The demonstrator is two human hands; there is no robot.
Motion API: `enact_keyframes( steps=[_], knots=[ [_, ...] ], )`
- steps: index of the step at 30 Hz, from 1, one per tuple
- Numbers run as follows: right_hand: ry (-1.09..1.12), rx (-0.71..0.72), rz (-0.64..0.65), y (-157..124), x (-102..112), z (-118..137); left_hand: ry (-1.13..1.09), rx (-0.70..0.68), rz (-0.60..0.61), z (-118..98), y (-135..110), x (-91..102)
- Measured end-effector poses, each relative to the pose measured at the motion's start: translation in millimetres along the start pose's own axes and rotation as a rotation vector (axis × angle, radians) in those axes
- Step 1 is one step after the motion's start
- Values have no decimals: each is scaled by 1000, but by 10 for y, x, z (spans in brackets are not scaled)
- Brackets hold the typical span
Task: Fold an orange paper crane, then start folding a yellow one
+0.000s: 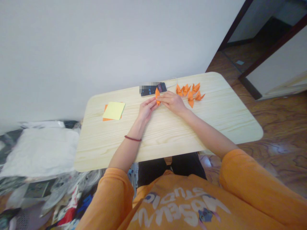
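Both hands meet over the middle of a light wooden table (168,134), pinching a small folded orange paper piece (157,95). My left hand (145,110) grips its lower left side with closed fingertips; a dark red bead bracelet sits on that wrist. My right hand (172,101) holds the piece from the right, fingers curled. Just right of my right hand lie several finished orange folded paper pieces (190,92) in a loose cluster.
A dark phone (153,89) lies behind the hands near the wall. A stack of yellow and orange paper squares (114,111) rests at the table's left. White bags and clutter (40,153) fill the floor on the left; a doorway (263,35) opens at the right.
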State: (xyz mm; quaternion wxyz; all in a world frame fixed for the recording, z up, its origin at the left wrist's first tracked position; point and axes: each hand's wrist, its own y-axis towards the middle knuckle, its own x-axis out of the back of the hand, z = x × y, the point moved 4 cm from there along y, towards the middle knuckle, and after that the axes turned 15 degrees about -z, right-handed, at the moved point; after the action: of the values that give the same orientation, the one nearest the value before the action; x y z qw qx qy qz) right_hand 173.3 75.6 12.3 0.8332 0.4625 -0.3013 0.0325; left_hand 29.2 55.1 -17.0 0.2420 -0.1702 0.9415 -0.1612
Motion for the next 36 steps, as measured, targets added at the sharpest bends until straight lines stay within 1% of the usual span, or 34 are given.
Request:
enact_keyframes(
  steps=[7, 13, 16, 19, 21, 22, 26, 28, 30, 33, 36],
  knots=[
    [-69, 15, 29, 3, 7, 34, -4, 2, -16, -28, 1, 1],
    [-71, 14, 31, 2, 6, 49, 20, -18, 16, -45, -15, -14],
    [-44, 10, 13, 3, 5, 53, 24, -23, 15, -43, -10, -10],
    [35, -25, -18, 11, 8, 55, 24, -21, 4, -34, -3, 1],
    [100, -94, -68, 21, 20, 41, 39, -25, 11, -23, -4, 2],
    [133, -150, -107, 26, 32, 22, 50, -30, 18, -17, -7, 0],
    [307, -486, -268, 21, 65, -113, 84, -55, 69, 1, -32, -27],
    [429, -643, -303, 8, 52, -178, 95, -68, 88, 2, -45, -40],
    [549, -762, -304, -4, 24, -220, 103, -89, 100, -3, -54, -47],
    [672, -860, -275, -15, -12, -232, 112, -128, 107, -9, -53, -47],
    [692, -896, -274, -10, -3, -207, 122, -175, 103, -9, -42, -40]
  ],
)
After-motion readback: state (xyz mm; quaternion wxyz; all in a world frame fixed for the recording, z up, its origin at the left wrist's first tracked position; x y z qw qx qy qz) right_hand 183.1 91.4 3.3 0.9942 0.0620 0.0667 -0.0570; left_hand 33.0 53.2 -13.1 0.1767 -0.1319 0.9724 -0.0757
